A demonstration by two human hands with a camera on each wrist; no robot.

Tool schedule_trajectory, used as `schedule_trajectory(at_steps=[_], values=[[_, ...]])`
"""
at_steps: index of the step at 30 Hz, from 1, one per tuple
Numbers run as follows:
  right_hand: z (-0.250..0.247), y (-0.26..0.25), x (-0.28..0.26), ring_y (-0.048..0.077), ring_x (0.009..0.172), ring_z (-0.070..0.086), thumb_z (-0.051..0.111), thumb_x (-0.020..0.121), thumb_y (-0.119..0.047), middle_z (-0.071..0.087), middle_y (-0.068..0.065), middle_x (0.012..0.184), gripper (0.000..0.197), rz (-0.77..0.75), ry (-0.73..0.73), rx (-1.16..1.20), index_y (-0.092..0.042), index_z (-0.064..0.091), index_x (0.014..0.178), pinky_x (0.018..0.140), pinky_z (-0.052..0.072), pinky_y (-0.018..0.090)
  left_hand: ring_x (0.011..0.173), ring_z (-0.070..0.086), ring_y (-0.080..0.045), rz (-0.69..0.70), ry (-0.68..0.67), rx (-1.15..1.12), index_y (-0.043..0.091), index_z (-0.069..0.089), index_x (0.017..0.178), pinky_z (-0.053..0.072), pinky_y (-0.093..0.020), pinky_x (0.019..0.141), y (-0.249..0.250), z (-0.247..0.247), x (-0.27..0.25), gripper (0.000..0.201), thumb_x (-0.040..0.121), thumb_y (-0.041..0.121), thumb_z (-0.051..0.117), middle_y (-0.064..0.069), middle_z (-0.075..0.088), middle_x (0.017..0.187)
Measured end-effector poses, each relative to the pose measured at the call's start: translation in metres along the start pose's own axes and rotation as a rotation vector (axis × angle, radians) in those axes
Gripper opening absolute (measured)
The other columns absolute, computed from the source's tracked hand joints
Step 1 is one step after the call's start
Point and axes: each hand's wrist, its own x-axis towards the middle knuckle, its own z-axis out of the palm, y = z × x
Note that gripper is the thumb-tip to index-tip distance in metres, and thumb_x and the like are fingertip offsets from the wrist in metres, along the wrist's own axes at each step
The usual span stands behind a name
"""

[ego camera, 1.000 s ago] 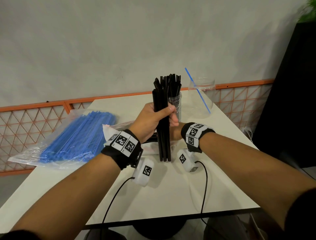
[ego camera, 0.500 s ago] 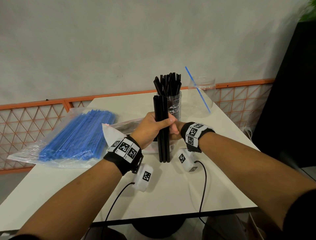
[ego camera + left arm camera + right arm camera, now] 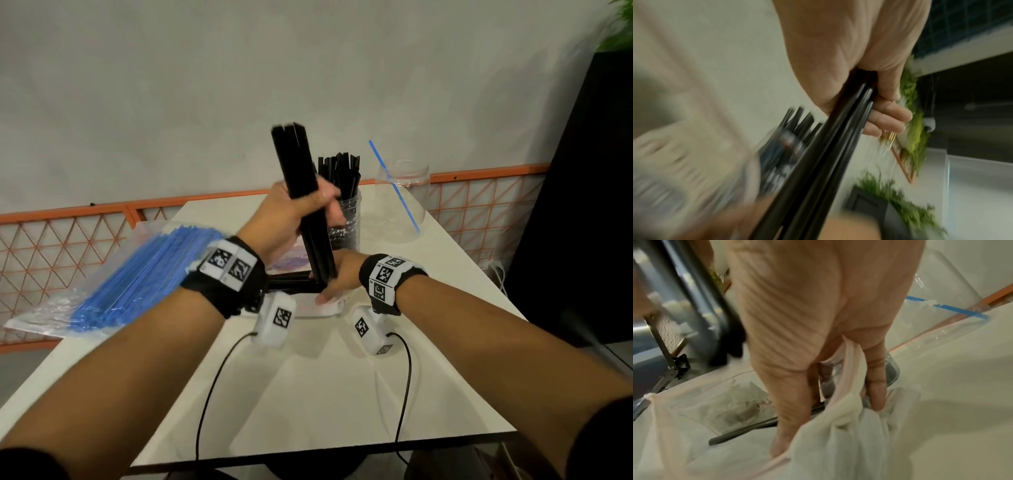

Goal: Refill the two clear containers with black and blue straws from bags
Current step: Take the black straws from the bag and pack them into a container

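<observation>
Your left hand (image 3: 291,209) grips black straws (image 3: 301,192); right hand (image 3: 337,279) pinches the bag (image 3: 838,443). Next, drop them into the jar (image 3: 346,222).

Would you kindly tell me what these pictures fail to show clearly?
- Head view: the right hand fingers, hidden behind the bundle of black plastic straws.
- Left wrist view: the clear container of black straws, smeared by motion blur.
- Right wrist view: the contents of the clear plastic bag, hazy through plastic.
</observation>
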Motion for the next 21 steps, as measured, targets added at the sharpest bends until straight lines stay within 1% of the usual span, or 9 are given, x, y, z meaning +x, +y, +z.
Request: schedule_trajectory(at_steps=[2, 7, 11, 14, 16, 17, 19, 20, 21], values=[[-0.001, -0.005, -0.001, 0.017, 0.112, 0.058, 0.08, 0.071, -0.048, 0.06, -0.005, 0.126, 0.064, -0.006, -0.04, -0.075, -0.028, 0.059, 0.128, 0.094, 0.047, 0.026, 0.074, 0.069, -0.025, 0.074, 0.048, 0.008, 0.009, 0.068, 0.092, 0.056, -0.038, 0.08, 0.021, -0.01, 0.027, 0.012, 0.097, 0.007, 0.057, -0.009, 0.071, 0.075], [0.0, -0.001, 0.003, 0.018, 0.112, 0.058, 0.08, 0.071, -0.046, 0.061, -0.004, 0.126, 0.065, -0.042, -0.048, -0.071, -0.028, 0.058, 0.13, 0.093, 0.047, 0.027, 0.069, 0.067, -0.025, 0.096, 0.119, 0.051, 0.003, 0.06, 0.093, 0.057, -0.035, 0.073, 0.035, -0.011, 0.081, 0.009, 0.099, 0.002, 0.053, -0.01, 0.068, 0.07], [-0.002, 0.001, 0.004, 0.019, 0.114, 0.057, 0.079, 0.073, -0.046, 0.06, -0.003, 0.129, 0.066, -0.049, -0.057, -0.062, -0.028, 0.057, 0.132, 0.1, 0.047, 0.032, 0.068, 0.068, -0.025, 0.082, 0.161, 0.07, 0.002, 0.059, 0.092, 0.056, -0.044, 0.084, 0.035, -0.005, 0.113, 0.009, 0.099, 0.001, 0.053, -0.01, 0.067, 0.068], [-0.002, 0.003, 0.004, 0.019, 0.115, 0.056, 0.08, 0.073, -0.045, 0.059, -0.002, 0.13, 0.066, -0.061, -0.059, -0.033, -0.027, 0.057, 0.132, 0.1, 0.046, 0.032, 0.074, 0.068, -0.029, 0.092, 0.161, 0.093, 0.003, 0.059, 0.091, 0.057, -0.039, 0.079, 0.032, -0.004, 0.13, 0.009, 0.099, 0.004, 0.055, -0.011, 0.068, 0.069], [-0.001, 0.005, 0.004, 0.019, 0.116, 0.056, 0.08, 0.073, -0.044, 0.059, -0.002, 0.13, 0.066, -0.068, -0.056, -0.017, -0.027, 0.057, 0.132, 0.1, 0.046, 0.031, 0.08, 0.069, -0.031, 0.081, 0.16, 0.152, 0.005, 0.06, 0.089, 0.056, -0.038, 0.082, 0.023, -0.002, 0.134, 0.011, 0.099, 0.008, 0.056, -0.01, 0.07, 0.069], [-0.001, 0.004, 0.003, 0.019, 0.116, 0.056, 0.08, 0.073, -0.044, 0.059, -0.002, 0.13, 0.066, -0.069, -0.055, -0.015, -0.027, 0.057, 0.132, 0.099, 0.045, 0.03, 0.082, 0.07, -0.03, 0.067, 0.171, 0.192, 0.006, 0.062, 0.088, 0.056, -0.037, 0.085, 0.016, -0.002, 0.135, 0.013, 0.099, 0.011, 0.057, -0.009, 0.071, 0.07], [-0.001, 0.005, 0.003, 0.019, 0.115, 0.057, 0.08, 0.073, -0.045, 0.06, -0.003, 0.129, 0.065, -0.077, -0.05, -0.016, -0.026, 0.057, 0.132, 0.098, 0.045, 0.028, 0.081, 0.07, -0.016, 0.019, 0.231, 0.345, 0.01, 0.068, 0.082, 0.054, -0.029, 0.084, 0.002, -0.003, 0.137, 0.022, 0.098, 0.023, 0.06, -0.004, 0.074, 0.075], [0.0, 0.005, 0.003, 0.019, 0.114, 0.057, 0.08, 0.073, -0.045, 0.061, -0.003, 0.128, 0.065, -0.082, -0.048, -0.017, -0.026, 0.057, 0.132, 0.097, 0.045, 0.028, 0.079, 0.068, -0.011, -0.012, 0.284, 0.431, 0.013, 0.07, 0.077, 0.053, -0.028, 0.083, -0.005, -0.005, 0.138, 0.027, 0.096, 0.029, 0.062, -0.001, 0.075, 0.079], [0.0, 0.005, 0.003, 0.019, 0.114, 0.057, 0.079, 0.073, -0.045, 0.061, -0.003, 0.128, 0.065, -0.083, -0.049, -0.018, -0.026, 0.057, 0.132, 0.097, 0.045, 0.028, 0.078, 0.067, -0.011, -0.042, 0.342, 0.49, 0.014, 0.071, 0.073, 0.054, -0.031, 0.084, -0.011, -0.008, 0.139, 0.028, 0.094, 0.032, 0.064, 0.001, 0.075, 0.082]])
